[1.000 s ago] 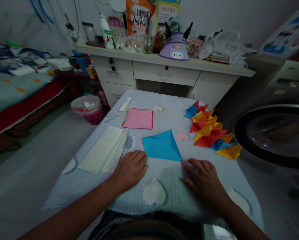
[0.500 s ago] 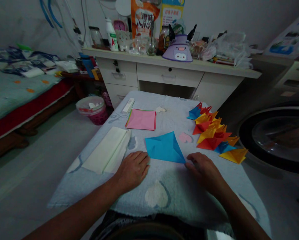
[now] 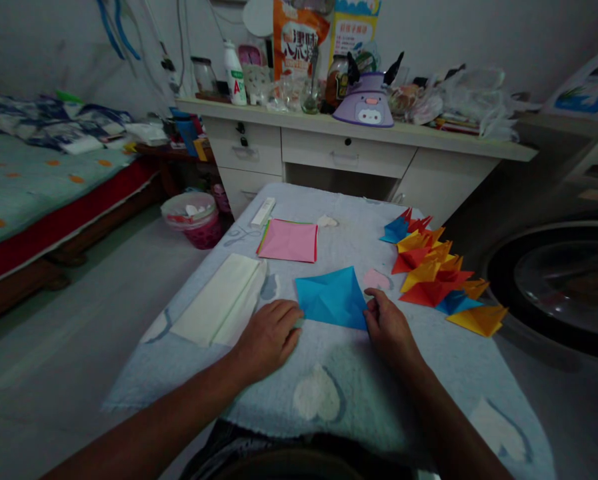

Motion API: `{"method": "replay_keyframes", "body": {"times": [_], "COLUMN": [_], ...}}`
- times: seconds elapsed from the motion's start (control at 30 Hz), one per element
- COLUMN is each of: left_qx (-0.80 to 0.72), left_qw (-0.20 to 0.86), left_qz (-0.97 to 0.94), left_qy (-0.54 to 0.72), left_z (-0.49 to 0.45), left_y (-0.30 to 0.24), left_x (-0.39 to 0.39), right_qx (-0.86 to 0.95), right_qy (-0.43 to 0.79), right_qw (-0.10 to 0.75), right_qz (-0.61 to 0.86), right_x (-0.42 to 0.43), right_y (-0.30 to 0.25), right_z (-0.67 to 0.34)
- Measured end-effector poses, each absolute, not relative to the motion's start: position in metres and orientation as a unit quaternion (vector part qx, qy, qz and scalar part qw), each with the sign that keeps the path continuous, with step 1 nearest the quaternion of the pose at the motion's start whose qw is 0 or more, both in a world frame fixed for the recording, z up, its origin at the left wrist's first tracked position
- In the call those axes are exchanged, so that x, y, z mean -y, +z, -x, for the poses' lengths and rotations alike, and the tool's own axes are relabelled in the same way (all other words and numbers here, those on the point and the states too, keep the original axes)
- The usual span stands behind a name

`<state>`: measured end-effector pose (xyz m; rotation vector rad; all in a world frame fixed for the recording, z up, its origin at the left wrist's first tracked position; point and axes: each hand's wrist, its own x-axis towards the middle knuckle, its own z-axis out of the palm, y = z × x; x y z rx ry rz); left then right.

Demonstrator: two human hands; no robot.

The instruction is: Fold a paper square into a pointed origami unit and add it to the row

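Observation:
A sheet of blue origami paper (image 3: 331, 298) with fold creases lies on the cloth-covered table in front of me. At its lower left corner my left hand (image 3: 273, 333) rests low, fingers curled together and closed on the corner; the fingertips are partly hidden. My right hand (image 3: 387, 328) has its thumb and fingers closed at the paper's right edge, near the lower right corner. Beyond the blue sheet sits a stack of square coloured paper (image 3: 289, 241), pink on top. To the right stand several folded paper cranes (image 3: 431, 273) in red, yellow, orange and blue.
A folded pale cloth or paper (image 3: 221, 300) lies left of my left hand. A small white stick-like box (image 3: 263, 212) is near the table's far left corner. Behind stands a white desk (image 3: 349, 148) crowded with items. A pink bin (image 3: 199, 223) is on the floor, a washing machine (image 3: 553, 267) at right.
My right hand has shifted slightly up and inward, and its fingers have come onto the blue paper's right edge. The left hand stays at its corner. The whole view has moved slightly.

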<state>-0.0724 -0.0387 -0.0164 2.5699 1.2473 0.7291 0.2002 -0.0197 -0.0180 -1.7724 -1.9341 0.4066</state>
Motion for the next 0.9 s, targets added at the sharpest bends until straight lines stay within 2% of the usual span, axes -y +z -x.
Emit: {"method": "replay_keyframes", "body": {"times": [0.17,0.27,0.6,0.9], "left_qx": [-0.494,-0.515,-0.481,-0.473], "left_qw": [0.171,0.214,0.213,0.253], "left_qz": [-0.791,-0.775,-0.810,-0.777], "left_qy": [0.318,0.298,0.261,0.330], "left_z": [0.066,0.059,0.044,0.048], "left_y": [-0.001,0.007,0.000,-0.004], "left_x": [0.023,0.002,-0.035,-0.031], "right_qx": [0.702,0.700,0.688,0.736], "right_qy": [0.163,0.168,0.181,-0.007], "right_qw": [0.282,0.305,0.350,0.393], "right_qz": [0.634,0.623,0.610,0.551], "right_x": [0.019,0.017,0.018,0.023], "right_y": [-0.022,-0.020,-0.018,-0.016], "right_z": [-0.201,-0.201,-0.202,-0.197]}}
